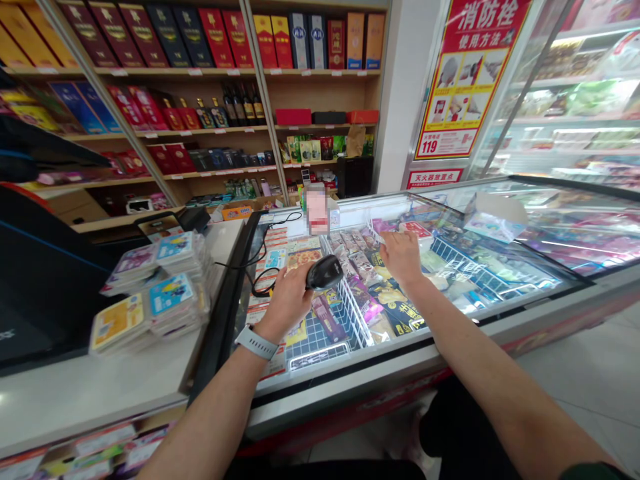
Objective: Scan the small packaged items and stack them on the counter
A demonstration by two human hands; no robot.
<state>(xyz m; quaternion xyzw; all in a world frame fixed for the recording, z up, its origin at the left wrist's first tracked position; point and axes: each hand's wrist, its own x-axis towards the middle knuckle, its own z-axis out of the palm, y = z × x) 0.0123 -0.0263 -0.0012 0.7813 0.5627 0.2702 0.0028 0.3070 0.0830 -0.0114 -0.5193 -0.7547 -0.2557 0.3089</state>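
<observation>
Reads 消防栓 over 使用方法, in white, at the head of the red-and-yellow wall poster (453, 83); gives 119 (in bold figures) beneath 火警电话 near its foot. Reads 灭火器放置点 on the smaller sign (435, 177) just below. Is too small to make out on the shelf boxes (111, 33).

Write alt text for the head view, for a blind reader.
The left hand holds a black scanner over a glass-topped freezer, the right hand also above it. Stacked packs sit at left; shelves of boxes stand behind.
</observation>
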